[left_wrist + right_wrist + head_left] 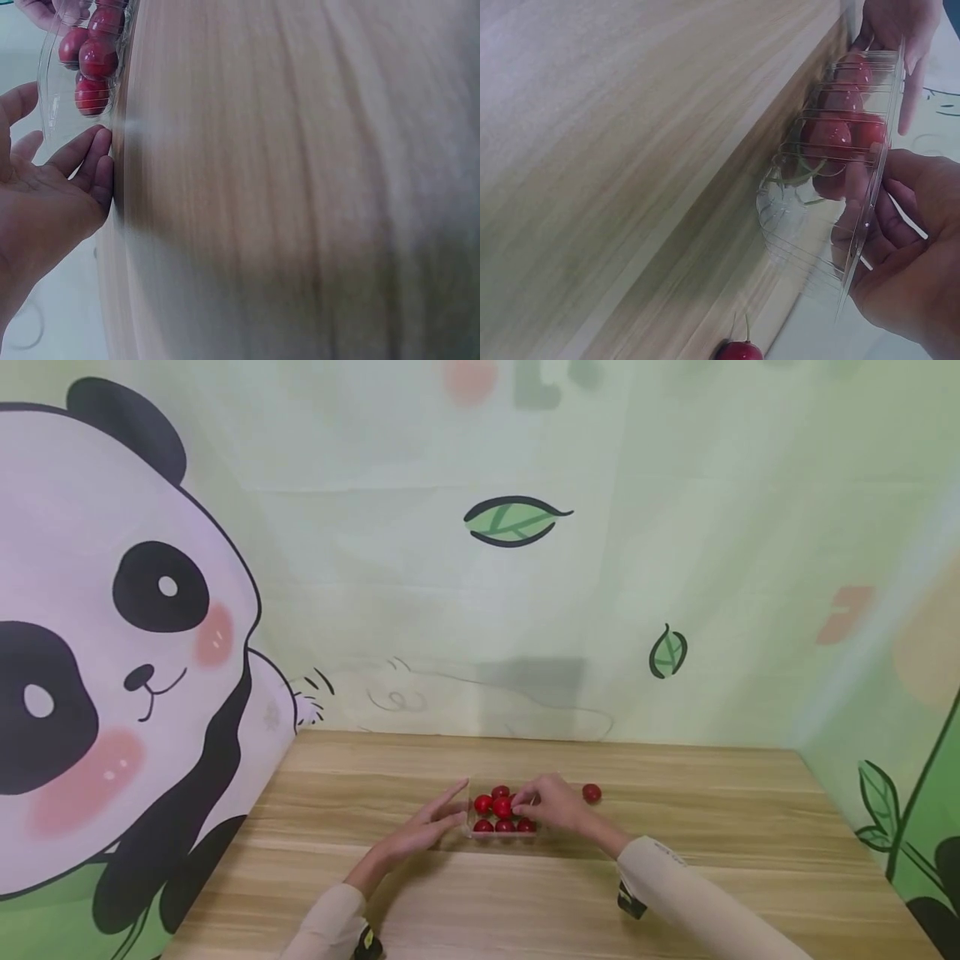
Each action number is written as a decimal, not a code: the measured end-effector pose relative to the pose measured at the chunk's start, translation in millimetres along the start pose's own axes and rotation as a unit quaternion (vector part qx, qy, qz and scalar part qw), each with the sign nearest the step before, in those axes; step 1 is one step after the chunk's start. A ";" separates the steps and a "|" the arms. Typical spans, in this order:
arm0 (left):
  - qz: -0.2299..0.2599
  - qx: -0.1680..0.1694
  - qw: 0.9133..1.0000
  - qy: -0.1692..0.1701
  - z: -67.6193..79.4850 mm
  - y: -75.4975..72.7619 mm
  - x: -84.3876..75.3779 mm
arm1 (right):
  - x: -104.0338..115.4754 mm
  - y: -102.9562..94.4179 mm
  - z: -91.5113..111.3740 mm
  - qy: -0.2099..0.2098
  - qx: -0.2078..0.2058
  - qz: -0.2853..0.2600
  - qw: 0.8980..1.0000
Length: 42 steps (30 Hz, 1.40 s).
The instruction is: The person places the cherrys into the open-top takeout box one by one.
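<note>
Red cherries fill the left part of a clear plastic box on the table, several of them together. My right hand reaches into the box from the right and pinches a bright red cherry lying above the others; its fingertips are partly hidden behind the clear wall in the right wrist view. My left hand is at the box's left end, thumb and fingers extended and spread, fingertips right at the wall. Other cherries show through the plastic in the left wrist view. Green stems lie among them.
One loose cherry lies on the wooden table, right of the box and behind my right hand. A cloth backdrop with a printed panda and leaves rises at the table's far edge.
</note>
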<state>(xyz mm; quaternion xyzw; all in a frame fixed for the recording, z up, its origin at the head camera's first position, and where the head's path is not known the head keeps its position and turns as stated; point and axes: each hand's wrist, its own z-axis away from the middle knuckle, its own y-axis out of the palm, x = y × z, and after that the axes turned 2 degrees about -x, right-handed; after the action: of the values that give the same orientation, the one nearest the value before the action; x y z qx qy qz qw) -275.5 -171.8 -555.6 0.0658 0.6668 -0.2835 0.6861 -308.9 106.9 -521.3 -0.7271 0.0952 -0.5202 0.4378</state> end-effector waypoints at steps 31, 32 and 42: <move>-0.003 -0.002 1.000 0.001 1.6 -3.2 -0.8 | -51.4 -74.2 30.6 -0.016 -0.125 0.006 0.992; -0.004 -0.003 1.000 0.002 1.5 -3.0 -0.8 | -55.7 -74.1 31.6 -0.018 -0.130 0.008 0.991; -0.010 -0.001 1.000 -0.004 2.1 1.6 -3.8 | -79.2 -69.8 46.3 0.009 -0.144 -0.021 0.989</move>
<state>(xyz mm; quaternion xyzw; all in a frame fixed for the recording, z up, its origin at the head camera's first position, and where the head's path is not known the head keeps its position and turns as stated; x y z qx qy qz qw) -272.7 -170.4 -552.2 0.0574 0.6649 -0.2905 0.6857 -327.1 220.7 -526.7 -0.7799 0.1578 -0.5162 0.3168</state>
